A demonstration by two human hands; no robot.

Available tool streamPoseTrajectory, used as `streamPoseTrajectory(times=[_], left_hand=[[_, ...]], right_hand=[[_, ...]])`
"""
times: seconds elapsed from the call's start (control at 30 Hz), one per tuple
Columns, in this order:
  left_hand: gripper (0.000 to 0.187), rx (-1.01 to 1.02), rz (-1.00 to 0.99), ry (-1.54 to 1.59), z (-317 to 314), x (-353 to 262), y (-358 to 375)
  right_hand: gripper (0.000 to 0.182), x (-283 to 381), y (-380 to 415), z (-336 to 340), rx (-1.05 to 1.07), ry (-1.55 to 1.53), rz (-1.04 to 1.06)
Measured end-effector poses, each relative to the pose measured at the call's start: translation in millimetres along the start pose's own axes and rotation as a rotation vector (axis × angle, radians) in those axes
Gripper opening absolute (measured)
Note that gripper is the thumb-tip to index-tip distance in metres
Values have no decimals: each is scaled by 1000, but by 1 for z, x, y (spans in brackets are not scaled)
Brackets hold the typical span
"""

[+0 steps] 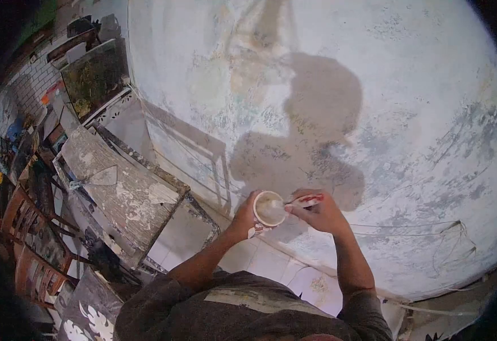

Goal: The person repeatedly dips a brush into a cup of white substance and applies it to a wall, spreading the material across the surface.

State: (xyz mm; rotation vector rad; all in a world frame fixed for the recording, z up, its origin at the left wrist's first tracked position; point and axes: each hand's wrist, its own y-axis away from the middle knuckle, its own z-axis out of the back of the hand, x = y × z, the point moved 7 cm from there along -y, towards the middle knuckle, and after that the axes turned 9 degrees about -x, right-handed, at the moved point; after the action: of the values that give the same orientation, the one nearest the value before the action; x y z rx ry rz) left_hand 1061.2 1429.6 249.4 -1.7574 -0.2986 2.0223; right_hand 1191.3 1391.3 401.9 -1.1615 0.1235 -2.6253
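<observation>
My left hand (pixel 244 219) is wrapped round a small white tub (pixel 266 222), tilted so its open top faces me. White smears mark the fingers of this hand. Inside the tub is a whitish, paint-like substance. My right hand (pixel 323 215) closes on the red handle of a paintbrush (pixel 310 200), itself smeared with white. The brush's whitened head reaches over the rim into the tub, and its exact tip is hard to make out. Both hands are held in front of my chest, before a blotchy, patchily painted wall (pixel 413 79) carrying my shadow.
A worn, paint-spattered table (pixel 123 182) stands to the left, with a triangular flat piece (pixel 104 176) on it. Beyond are wooden chairs (pixel 35 267) and stacked clutter. Thin cords (pixel 458 227) hang on the wall at right. Pale floor tiles (pixel 260 258) lie below.
</observation>
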Motion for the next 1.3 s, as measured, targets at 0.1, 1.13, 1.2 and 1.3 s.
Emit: streamPoseTrajectory(times=[0.1,1.13,1.2,1.3], left_hand=[[87,54,-21,6,2,-22,-1],[84,63,83,256,-39,9,-1],[78,100,205,382,-46,18,0],[65,120,77,303,-46,6,-3]], right_hand=[[18,5,-5,-18,86,29,179],[16,-108,43,36,-570,-792,-417],[15,-119,49,35,-585,-878,-415],[12,-124,55,31,-596,-950,-392]])
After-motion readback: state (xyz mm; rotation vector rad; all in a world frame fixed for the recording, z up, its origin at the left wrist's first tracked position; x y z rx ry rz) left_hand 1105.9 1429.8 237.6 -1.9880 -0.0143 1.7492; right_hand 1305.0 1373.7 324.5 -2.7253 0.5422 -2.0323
